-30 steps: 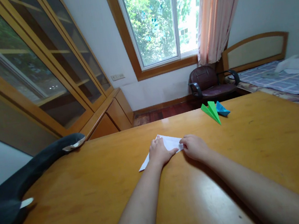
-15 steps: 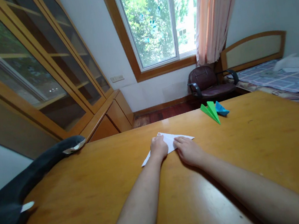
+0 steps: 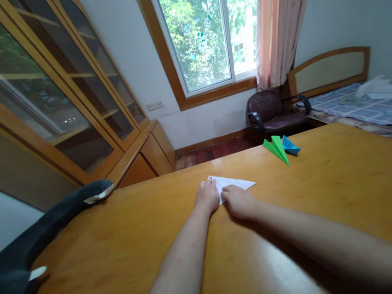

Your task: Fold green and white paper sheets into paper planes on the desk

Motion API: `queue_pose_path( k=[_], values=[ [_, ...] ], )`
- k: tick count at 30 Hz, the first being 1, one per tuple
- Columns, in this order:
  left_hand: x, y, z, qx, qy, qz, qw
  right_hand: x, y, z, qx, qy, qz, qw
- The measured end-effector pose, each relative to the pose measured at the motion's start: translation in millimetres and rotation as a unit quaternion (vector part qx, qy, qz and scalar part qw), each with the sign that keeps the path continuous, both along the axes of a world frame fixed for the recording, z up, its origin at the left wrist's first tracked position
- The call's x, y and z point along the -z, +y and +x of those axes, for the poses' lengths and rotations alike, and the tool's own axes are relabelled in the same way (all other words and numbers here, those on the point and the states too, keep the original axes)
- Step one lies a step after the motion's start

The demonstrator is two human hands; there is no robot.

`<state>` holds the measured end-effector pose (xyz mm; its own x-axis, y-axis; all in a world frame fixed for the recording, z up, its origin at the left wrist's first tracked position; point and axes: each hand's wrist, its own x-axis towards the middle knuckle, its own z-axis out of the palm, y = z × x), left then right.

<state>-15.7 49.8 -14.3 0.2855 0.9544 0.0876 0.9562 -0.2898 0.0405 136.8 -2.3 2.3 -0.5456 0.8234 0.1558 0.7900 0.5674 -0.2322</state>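
At the centre of the frame, a folded white paper [image 3: 233, 182] lies flat on the wooden bench [image 3: 336, 195], its pointed end aimed toward the right. The left hand [image 3: 208, 196] rests palm down on the paper's left part, covering it, with the fingers bent and pressed onto the sheet rather than pinching it. The right hand [image 3: 238, 201] sits just beside the left, touching the paper's near edge, its fingers curled down onto the sheet; whether any fingertip tucks under the edge cannot be told. Both forearms run in from the bottom of the frame. Farther back and to the right, near the bench's far edge, a green paper plane [image 3: 276, 149] lies touching a blue paper plane [image 3: 290, 145], both well apart from the hands. At the lower left a dark plush toy [image 3: 30, 245] lies along the bench's left edge. Behind the bench stand a dark armchair [image 3: 271, 111] below the window [image 3: 205, 23], a glass-door cabinet [image 3: 44, 91] at the upper left, and a bed [image 3: 377, 107] at the right.
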Motion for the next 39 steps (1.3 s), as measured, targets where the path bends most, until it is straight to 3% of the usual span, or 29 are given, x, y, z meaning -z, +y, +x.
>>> queue_pose_path(
  k=[6,14,24,33,39],
  values=[
    [-2.8,-0.9,-1.0,0.005,-0.021,-0.018,1.000,8.1,11.2,-22.9,0.042,0.012,-0.033,0.999],
    [1.0,1.7,-2.4,0.013,-0.018,-0.004,1.000,7.9,-5.9,-21.8,0.099,-0.003,-0.076,0.992],
    [3.3,2.1,-2.1,0.015,-0.009,0.005,1.000,10.8,-9.4,19.5,0.202,-0.035,-0.059,0.977],
    [2.2,0.6,-2.1,0.009,-0.016,0.000,1.000,10.0,-7.8,32.9,0.218,-0.050,-0.097,0.970],
    [1.9,-0.1,-2.2,0.005,-0.024,-0.009,1.000,2.1,-10.8,61.1,0.243,-0.082,-0.118,0.959]
  ],
)
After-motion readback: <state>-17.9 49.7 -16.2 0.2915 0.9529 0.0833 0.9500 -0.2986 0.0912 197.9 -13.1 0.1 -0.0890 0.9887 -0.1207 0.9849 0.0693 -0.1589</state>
